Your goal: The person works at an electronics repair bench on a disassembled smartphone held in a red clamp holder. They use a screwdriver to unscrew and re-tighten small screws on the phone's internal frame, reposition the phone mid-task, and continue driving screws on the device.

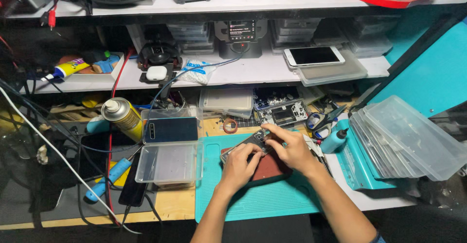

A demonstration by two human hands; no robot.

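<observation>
An opened phone with its inner parts showing lies tilted on a dark red pad in the middle of a teal work mat. My left hand presses on the phone's lower left end, fingers curled over its edge. My right hand rests on the phone's upper right part, its fingertips pinched at the exposed inside. Whether those fingers hold a small tool or part is hidden.
An open clear plastic box with a dark phone back in its lid stands left of the mat, beside a yellow spray can. Another phone frame, scissors, a teal bottle and stacked clear lids lie right. Cables cross the left.
</observation>
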